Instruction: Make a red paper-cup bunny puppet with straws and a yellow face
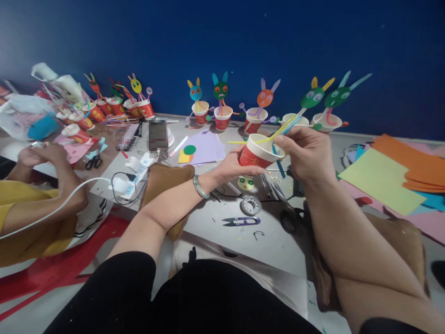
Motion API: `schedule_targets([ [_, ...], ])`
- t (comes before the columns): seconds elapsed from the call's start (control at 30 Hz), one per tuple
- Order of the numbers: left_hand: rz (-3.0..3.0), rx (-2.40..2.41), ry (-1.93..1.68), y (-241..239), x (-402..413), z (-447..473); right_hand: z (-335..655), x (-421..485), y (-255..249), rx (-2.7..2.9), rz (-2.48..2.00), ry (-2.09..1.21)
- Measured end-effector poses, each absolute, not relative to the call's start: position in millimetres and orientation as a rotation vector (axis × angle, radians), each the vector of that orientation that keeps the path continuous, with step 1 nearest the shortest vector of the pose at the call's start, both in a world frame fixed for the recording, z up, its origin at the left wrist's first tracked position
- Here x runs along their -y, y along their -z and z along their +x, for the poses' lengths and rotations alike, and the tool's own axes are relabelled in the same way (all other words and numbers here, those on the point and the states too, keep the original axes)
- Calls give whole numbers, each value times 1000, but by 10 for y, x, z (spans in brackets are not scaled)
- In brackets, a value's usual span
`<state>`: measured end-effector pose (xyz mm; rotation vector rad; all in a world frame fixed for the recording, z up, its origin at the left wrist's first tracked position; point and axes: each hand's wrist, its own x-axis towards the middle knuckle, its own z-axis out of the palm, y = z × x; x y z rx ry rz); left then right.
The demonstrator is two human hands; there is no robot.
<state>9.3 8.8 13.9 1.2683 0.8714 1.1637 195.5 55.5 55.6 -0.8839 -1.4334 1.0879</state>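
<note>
My left hand is wrapped round a red paper cup with a white rim, tilted above the table. Thin yellow strips and a light blue strip run from the cup's mouth up to my right hand, whose thumb and fingers pinch them at the rim. A darker blue strip sticks out on the cup's right side. Below the cup lie a pale round face cutout, a roll of tape and purple thread snips.
Decorated paper cups with animal heads line the blue wall. Coloured paper sheets lie at right, lilac paper at centre. A power strip with cables is at left, near a co-worker's hands and black scissors.
</note>
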Motion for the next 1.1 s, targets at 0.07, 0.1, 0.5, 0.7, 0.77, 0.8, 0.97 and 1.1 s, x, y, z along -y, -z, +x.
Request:
schedule_targets([
  [0.07,1258,-864,-1190,-135,-89,108,1957,-563,-558,1463,-898,-1074],
  [0.1,1248,-867,-1199,-130,-89,116,1959,-569,-559,1486,-904,-1072],
  [0.5,1226,-917,-1074,-98,-112,157,2036,-660,-499,1625,-977,-1115],
  [0.7,1212,-871,-1106,-50,-164,146,2024,-673,-468,1613,-971,-1089],
  [0.77,1204,-869,-1109,-39,-170,138,2030,-673,-469,1618,-971,-1084],
  [0.8,1204,-872,-1105,-36,-171,133,2034,-672,-472,1623,-971,-1085],
  [0.97,1213,-884,-1102,-37,-165,120,2038,-660,-494,1638,-991,-1086],
  [1.1,1215,-916,-1074,-51,-128,136,2017,-655,-488,1637,-989,-1055],
])
